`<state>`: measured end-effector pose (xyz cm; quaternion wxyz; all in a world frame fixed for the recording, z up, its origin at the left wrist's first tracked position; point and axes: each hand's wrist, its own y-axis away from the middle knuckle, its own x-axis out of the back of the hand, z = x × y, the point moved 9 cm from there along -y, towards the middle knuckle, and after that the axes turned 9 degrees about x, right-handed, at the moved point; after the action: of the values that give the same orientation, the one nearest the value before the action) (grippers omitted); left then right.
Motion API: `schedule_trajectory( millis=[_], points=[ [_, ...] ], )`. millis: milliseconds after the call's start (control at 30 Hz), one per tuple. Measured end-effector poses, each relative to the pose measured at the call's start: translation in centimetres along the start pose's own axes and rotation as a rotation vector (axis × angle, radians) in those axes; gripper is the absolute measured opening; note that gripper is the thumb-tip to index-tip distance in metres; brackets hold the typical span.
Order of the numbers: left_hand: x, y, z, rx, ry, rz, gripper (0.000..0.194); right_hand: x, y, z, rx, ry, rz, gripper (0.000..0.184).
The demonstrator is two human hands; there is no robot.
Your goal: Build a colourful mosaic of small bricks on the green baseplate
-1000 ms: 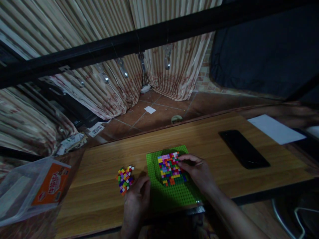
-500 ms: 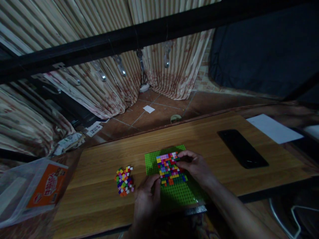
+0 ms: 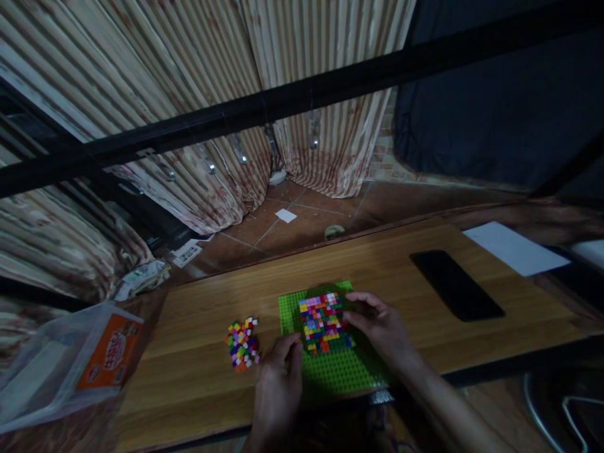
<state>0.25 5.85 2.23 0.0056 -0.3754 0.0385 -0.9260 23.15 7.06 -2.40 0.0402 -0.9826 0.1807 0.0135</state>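
A green studded baseplate (image 3: 330, 374) lies on the wooden table, with a block of small multicoloured toy bricks (image 3: 323, 321) pressed onto its middle. My left hand (image 3: 278, 371) is at the plate's left edge, thumb and forefinger pinched together beside the bricks. Whatever sits between those fingertips is too small and dark to make out. At the block's right side, my right hand (image 3: 382, 327) hovers with thumb and forefinger apart and no brick visible between them. A loose pile of coloured bricks (image 3: 242, 345) lies left of the plate.
On the table's right side lie a black phone-like slab (image 3: 455, 284) and a white sheet (image 3: 516, 247). A clear plastic bin (image 3: 51, 365) with an orange label stands off the left end. A dark bar (image 3: 198, 119) crosses in front of the striped curtains (image 3: 321, 38).
My right hand has drawn back slightly to the right from the bricks, while my left fingertips have moved a little away from the block. The camera view has shifted.
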Motion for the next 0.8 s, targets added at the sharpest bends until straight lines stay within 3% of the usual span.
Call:
schedule_trajectory(
  millis=[100, 267, 367, 533, 800],
  points=[
    [0.3, 0.3, 0.4, 0.056, 0.061, -0.026, 0.023, 0.2, 1.5, -2.1, 0.080, 0.079, -0.021, 0.021],
    [-1.5, 1.1, 2.9, 0.059, 0.164, -0.200, 0.027, -3.5, 5.4, -5.7, 0.234, 0.192, -0.352, 0.026],
    [-2.6, 1.6, 3.9, 0.019, 0.162, -0.267, 0.032, -4.7, 6.9, -6.4, 0.282, 0.208, -0.475, 0.029],
    [-3.7, 1.8, 4.1, 0.025, 0.144, -0.285, 0.041, -4.0, 6.7, -6.0, 0.299, 0.267, -0.467, 0.022],
    [-4.6, 1.4, 4.8, 0.073, 0.141, -0.292, 0.044, -3.6, 6.3, -6.4, 0.492, 0.515, -0.459, 0.019]
  ],
)
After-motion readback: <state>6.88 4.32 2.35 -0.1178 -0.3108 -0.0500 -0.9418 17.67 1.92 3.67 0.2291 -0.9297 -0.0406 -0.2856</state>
